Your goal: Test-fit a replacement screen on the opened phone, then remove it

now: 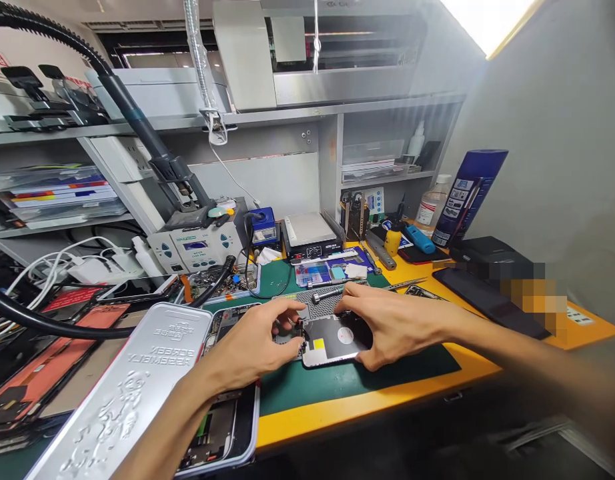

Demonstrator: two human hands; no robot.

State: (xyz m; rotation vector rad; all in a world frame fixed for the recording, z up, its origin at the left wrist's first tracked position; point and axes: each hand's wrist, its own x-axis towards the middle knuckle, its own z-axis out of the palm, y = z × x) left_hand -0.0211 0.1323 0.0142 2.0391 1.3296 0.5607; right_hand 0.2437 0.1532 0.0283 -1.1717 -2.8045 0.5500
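A phone screen assembly (332,341) lies over the green mat, its dark back facing up with a yellow square and a round white sticker on it. My right hand (387,323) spans its right end, thumb on the near edge and fingers on the far edge. At the left end, my left hand (257,337) has curled fingers and thumb around small dark parts of the assembly; exactly what they pinch is partly hidden. Just beyond, a metal screwdriver (327,294) rests on a perforated grey plate (321,308).
A silver embossed lid (122,373) and a box of phone parts (255,427) sit at left. Behind stand a soldering station (197,247), a blue device (264,228), a flat-topped unit (312,233) and a yellow bottle (392,241). Dark phone panels (487,300) lie right.
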